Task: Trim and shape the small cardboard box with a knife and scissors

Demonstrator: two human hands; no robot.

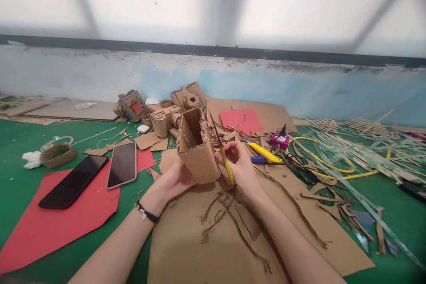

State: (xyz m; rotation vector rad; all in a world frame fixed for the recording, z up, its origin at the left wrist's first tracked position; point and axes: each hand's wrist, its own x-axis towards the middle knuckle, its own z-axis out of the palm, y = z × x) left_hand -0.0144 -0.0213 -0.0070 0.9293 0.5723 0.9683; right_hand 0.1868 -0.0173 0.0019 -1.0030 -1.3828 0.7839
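Observation:
An open-topped cardboard box (199,162) with ragged corrugated edges is tilted in front of me. My left hand (179,179) is closed around its lower left side, most fingers hidden behind it. At the box's right side, my right hand (235,162) pinches a thin yellow measuring tape (228,172); its upper part looks dark and runs up along the box wall. Below both hands lies a large cardboard sheet (186,239) with torn brown cardboard strips (246,239) on it. A yellow utility knife (265,152) rests just right of my right hand.
Two phones (73,182) (122,165) lie on red paper (83,219) at left. Cardboard models (131,105) and rolls (160,123) crowd the back. A purple box (279,140), yellow cable (349,170), scraps and several thin sticks (366,142) cover the right side.

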